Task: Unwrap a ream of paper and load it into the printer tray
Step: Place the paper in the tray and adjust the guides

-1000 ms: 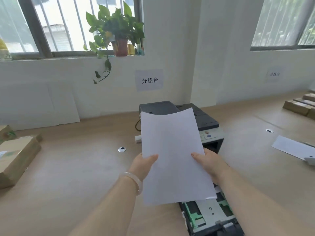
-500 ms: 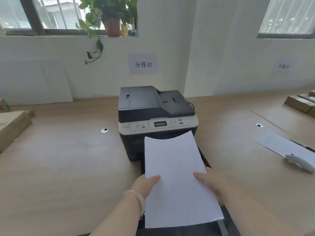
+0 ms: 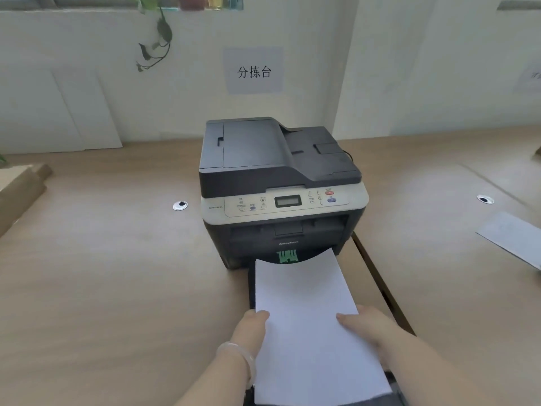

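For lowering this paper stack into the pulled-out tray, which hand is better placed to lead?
Neither clearly. The left hand and right hand grip opposite edges of the paper stack about level, directly above the tray in front of the printer. Lowering with both looks best.

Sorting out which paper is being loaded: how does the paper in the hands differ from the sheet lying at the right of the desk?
The held paper is gripped at both edges by the left hand and right hand; the loose sheet is untouched. The held paper hangs over the printer's pulled-out tray; the loose sheet lies flat on the desk. Both are plain white.
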Demonstrator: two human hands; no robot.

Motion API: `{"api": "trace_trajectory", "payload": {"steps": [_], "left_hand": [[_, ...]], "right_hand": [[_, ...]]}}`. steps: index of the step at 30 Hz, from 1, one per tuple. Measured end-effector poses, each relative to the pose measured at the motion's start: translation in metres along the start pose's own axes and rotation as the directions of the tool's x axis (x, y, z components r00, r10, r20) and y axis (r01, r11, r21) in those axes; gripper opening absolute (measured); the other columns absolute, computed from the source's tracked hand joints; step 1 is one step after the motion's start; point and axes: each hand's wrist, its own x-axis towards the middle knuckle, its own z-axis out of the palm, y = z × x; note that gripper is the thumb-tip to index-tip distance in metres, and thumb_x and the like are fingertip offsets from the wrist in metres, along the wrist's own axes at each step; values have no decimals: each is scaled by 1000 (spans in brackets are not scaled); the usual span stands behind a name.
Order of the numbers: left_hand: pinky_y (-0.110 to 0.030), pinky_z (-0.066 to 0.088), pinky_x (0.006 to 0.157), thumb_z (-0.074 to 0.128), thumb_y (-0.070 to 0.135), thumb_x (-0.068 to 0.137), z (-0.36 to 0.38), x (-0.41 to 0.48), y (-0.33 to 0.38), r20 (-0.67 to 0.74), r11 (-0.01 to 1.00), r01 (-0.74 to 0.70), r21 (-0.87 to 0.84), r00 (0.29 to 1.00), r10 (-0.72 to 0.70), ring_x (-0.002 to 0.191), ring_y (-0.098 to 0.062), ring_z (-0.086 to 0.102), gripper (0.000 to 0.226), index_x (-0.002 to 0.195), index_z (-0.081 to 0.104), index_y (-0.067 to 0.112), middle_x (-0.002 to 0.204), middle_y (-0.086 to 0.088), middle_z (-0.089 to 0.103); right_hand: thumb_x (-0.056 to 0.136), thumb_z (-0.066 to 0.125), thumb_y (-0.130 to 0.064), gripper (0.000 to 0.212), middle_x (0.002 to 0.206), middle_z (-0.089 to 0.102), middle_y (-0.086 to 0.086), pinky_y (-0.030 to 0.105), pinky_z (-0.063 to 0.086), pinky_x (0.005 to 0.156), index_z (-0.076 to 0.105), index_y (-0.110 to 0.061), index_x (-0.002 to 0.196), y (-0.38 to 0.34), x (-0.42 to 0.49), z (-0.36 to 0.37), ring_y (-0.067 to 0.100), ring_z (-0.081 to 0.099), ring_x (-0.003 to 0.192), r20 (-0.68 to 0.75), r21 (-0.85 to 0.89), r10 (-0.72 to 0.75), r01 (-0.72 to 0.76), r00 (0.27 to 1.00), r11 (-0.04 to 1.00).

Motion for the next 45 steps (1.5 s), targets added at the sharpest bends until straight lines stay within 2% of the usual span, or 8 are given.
{"api": "trace_trajectory", "payload": {"steps": [7,12,15,24,28,34,41,45], "left_hand": [[-26,36,60,39,6,91,9,22,-2,-28,1000,16,0,999,-16,75,-24,45,19,102,54,8,84,-6,50],[-28,41,69,38,8,93,17,39,-1,-44,997,58,-53,997,-61,79,-25,50,19,103,54,11,88,-10,55],[-28,41,71,37,9,95,22,46,3,-54,997,59,-44,997,-61,82,-25,51,18,103,51,15,93,-7,56],[-20,34,58,36,9,97,31,69,17,-123,997,71,-16,990,-72,66,-11,45,13,103,46,15,83,0,53],[-24,33,73,36,10,98,32,73,18,-164,997,74,-8,984,-74,82,-21,48,13,104,43,18,100,-4,51],[-25,28,51,33,0,93,37,93,8,-212,985,170,-7,963,-168,55,-17,31,17,86,46,9,68,-5,42],[-31,37,93,40,23,98,37,87,16,-202,985,168,-30,964,-170,122,-31,50,45,141,41,11,136,-11,52],[-33,42,96,42,27,98,31,76,23,-227,994,108,-36,967,-113,113,-32,54,36,127,55,10,122,-16,57]], "right_hand": [[92,58,-25,29,93,68,4,32,56,70,54,-5,113,-3,30,2,23,67,82,-1,-27,29,-29,1000,999],[98,41,-26,42,118,62,8,32,48,90,49,-7,133,1,59,3,26,58,100,-77,-114,-3,-5,997,993],[98,38,-23,38,104,64,7,24,47,67,55,-9,128,-3,68,-2,24,60,89,-84,-140,-20,8,996,990],[97,42,-26,40,110,60,9,42,45,102,51,-7,131,-18,105,-11,30,58,105,-37,-140,59,-64,998,988],[96,42,-25,36,115,65,14,47,47,100,55,-8,125,-18,123,-6,35,60,107,-36,-153,56,-61,998,986],[99,40,-17,37,127,58,20,34,44,92,48,0,131,-21,135,6,36,55,116,-102,-243,44,-68,994,968],[99,38,-28,49,138,50,15,38,43,102,33,-7,144,-26,130,13,33,52,119,-50,-184,112,-119,992,976],[98,39,-36,53,144,47,13,47,38,109,34,-12,145,-27,124,10,34,46,130,-45,-130,132,-137,990,982]]}}
